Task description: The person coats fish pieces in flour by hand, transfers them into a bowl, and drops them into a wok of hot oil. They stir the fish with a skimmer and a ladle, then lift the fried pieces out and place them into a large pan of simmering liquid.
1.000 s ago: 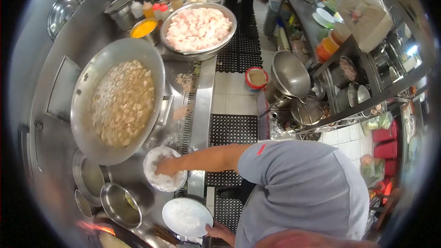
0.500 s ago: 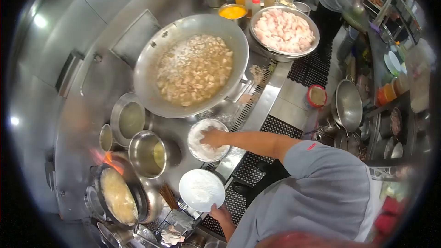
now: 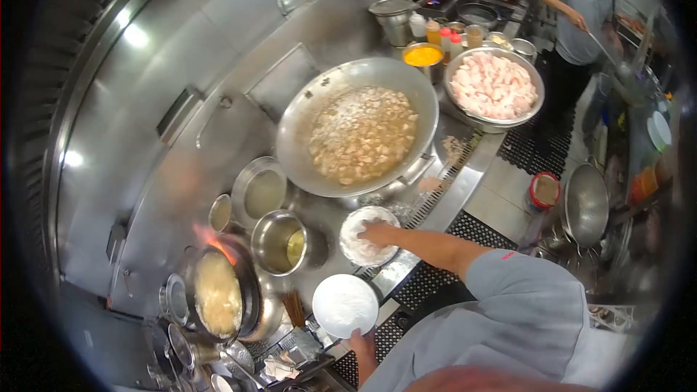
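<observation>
A white bowl (image 3: 344,307) with white powder in it is held at its lower rim by my left hand (image 3: 362,345), which is closed on the edge. Just above it on the counter stands a bowl of white powder (image 3: 355,245). My right hand (image 3: 377,234) reaches down into that powder; the fingertips are buried, so their grip is hidden. Behind is a wide metal wok (image 3: 294,138) of small pale pieces in cloudy liquid, with white powder on part of the surface.
Flames lick up beside a dark wok (image 3: 252,297) of bubbling oil. A metal pot (image 3: 314,247) of yellowish liquid stands close to my bowls. Pale raw meat fills a large metal bowl (image 3: 494,87), near several sauce bottles. Another person (image 3: 581,14) holds a long-handled tool at upper right.
The camera view has shifted, so the scene sits further right and more of the other person shows. My right hand stays in the powder; my left still holds the white bowl.
</observation>
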`<state>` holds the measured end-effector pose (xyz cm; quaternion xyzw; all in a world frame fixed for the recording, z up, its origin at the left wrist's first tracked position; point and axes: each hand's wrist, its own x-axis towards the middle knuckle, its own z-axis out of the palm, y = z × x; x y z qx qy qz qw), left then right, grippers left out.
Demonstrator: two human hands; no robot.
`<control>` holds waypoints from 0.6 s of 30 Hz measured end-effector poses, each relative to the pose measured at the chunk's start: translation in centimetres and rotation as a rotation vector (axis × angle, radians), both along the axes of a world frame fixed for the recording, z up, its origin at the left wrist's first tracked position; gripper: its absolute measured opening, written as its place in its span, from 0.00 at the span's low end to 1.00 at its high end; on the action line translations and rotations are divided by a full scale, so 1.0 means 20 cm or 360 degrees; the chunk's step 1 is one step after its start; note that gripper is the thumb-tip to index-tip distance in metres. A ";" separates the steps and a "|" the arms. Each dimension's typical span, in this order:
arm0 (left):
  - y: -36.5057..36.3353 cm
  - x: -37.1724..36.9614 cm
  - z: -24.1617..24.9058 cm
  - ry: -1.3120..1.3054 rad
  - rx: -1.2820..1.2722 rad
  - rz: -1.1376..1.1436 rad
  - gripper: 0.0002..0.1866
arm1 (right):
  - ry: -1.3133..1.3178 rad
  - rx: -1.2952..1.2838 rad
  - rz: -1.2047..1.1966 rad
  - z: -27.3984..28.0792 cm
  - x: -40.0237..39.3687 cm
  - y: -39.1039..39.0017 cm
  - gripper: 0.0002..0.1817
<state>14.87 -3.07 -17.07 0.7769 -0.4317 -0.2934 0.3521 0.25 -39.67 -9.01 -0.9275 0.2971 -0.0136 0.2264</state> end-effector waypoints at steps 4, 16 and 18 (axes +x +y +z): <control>-0.04 -0.04 0.00 0.1512 -0.0553 0.1058 0.32 | 0.0146 0.0067 0.0107 0.07 0.06 -0.12 0.33; -0.10 -0.19 0.18 0.1740 -0.0463 0.1062 0.33 | 0.0041 -0.0186 -0.0191 0.05 0.00 -0.07 0.31; -0.11 -0.23 0.25 0.1676 -0.0456 0.1032 0.34 | -0.0020 0.0218 0.0093 0.01 0.05 -0.18 0.34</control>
